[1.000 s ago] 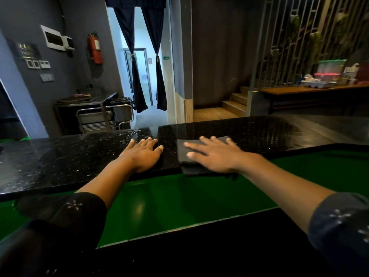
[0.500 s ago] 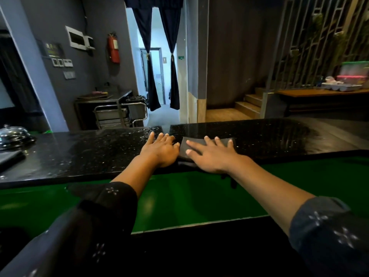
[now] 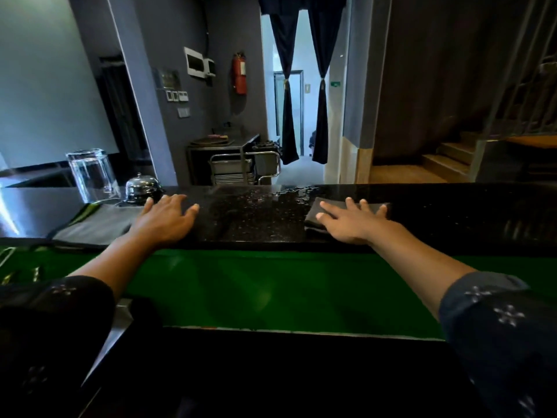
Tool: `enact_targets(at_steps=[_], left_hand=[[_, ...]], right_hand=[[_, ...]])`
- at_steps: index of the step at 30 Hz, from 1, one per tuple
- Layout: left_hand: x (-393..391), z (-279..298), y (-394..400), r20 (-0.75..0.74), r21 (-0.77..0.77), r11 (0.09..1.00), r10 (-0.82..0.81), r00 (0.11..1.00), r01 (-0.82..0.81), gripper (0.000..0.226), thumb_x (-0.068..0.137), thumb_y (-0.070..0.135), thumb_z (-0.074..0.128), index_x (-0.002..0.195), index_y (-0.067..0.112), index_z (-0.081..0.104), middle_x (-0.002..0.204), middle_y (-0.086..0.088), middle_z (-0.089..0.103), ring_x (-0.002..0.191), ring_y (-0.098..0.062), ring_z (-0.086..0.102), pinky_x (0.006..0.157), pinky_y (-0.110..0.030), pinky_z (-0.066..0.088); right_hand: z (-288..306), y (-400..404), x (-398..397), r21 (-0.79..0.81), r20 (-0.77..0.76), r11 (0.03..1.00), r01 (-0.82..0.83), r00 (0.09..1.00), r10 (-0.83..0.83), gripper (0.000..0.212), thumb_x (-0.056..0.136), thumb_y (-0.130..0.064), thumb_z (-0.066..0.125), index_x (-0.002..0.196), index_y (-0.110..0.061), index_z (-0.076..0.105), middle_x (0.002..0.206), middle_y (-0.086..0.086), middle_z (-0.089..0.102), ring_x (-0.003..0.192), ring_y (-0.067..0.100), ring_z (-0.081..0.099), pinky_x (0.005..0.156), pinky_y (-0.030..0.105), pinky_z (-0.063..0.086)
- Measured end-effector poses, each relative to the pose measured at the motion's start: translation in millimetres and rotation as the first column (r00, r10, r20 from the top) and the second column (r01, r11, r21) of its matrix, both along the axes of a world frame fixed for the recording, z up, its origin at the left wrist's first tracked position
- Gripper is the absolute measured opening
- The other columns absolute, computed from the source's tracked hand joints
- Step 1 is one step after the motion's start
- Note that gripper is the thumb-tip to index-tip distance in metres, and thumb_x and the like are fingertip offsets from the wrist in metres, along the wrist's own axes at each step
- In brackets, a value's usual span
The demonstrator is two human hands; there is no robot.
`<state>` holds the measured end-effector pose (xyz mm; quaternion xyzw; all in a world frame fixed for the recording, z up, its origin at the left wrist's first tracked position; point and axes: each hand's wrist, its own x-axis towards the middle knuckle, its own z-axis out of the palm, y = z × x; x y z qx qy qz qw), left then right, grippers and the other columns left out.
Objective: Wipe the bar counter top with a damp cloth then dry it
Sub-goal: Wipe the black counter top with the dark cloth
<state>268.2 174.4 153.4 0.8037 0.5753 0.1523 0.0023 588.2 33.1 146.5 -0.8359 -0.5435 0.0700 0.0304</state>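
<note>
Right now I see both hands flat on the black counter (image 3: 256,218), well apart. My right hand (image 3: 351,223) lies with fingers straight and fanned out on a folded dark grey cloth (image 3: 316,215), pressing it down onto the stone; the cloth sits near the counter's front edge, with its left part showing beyond my fingers. My left hand (image 3: 165,217) rests palm down on the bare counter top, fingers relaxed and slightly spread, holding nothing. Between the hands the surface glistens with water droplets (image 3: 289,193), thickest toward the far edge. Just left of my left hand lies a second grey cloth (image 3: 96,221), spread flatter. Behind it stand a clear glass jar (image 3: 92,176) and a shiny service bell (image 3: 141,187), close beside each other. Below the counter's front edge runs a green ledge (image 3: 271,285).
</note>
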Motion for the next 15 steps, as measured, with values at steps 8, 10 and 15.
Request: enact_targets(at_steps=[8,10,15], left_hand=[[-14.0,-12.9,22.3,-0.099,-0.118,0.992,-0.049,0.994,0.037,0.065,0.099,0.053,0.024,0.147,0.011,0.032,0.155,-0.014,0.029,0.144,-0.028,0.022,0.116,-0.041,0.014],[-13.5,-15.9,24.9,-0.085,-0.128,0.991,-0.048,0.995,0.037,0.066,0.098,0.056,0.022,0.149,0.014,0.03,0.158,-0.009,0.023,0.146,-0.025,0.016,0.117,-0.04,0.012],[-17.6,-17.3,25.3,-0.062,-0.138,0.989,-0.054,0.997,0.045,0.068,0.097,0.058,0.022,0.152,0.018,0.023,0.16,-0.005,0.014,0.147,-0.02,0.013,0.118,-0.038,0.01]], right_hand=[[-3.2,8.4,25.0,-0.009,0.04,0.999,-0.044,0.998,0.044,0.059,0.09,-0.075,0.008,0.147,-0.06,0.005,0.165,-0.001,-0.001,0.151,0.029,0.0,0.114,0.062,-0.005],[-1.4,27.8,34.1,-0.015,0.027,1.0,0.026,0.999,-0.025,0.06,0.091,-0.075,0.009,0.148,-0.058,0.006,0.165,0.001,-0.002,0.151,0.032,-0.002,0.113,0.063,-0.006],[1.1,83.2,41.4,-0.02,-0.002,0.991,0.135,0.991,-0.135,0.064,0.089,-0.077,0.009,0.15,-0.056,0.007,0.165,0.003,-0.005,0.15,0.034,-0.006,0.112,0.066,-0.011]])
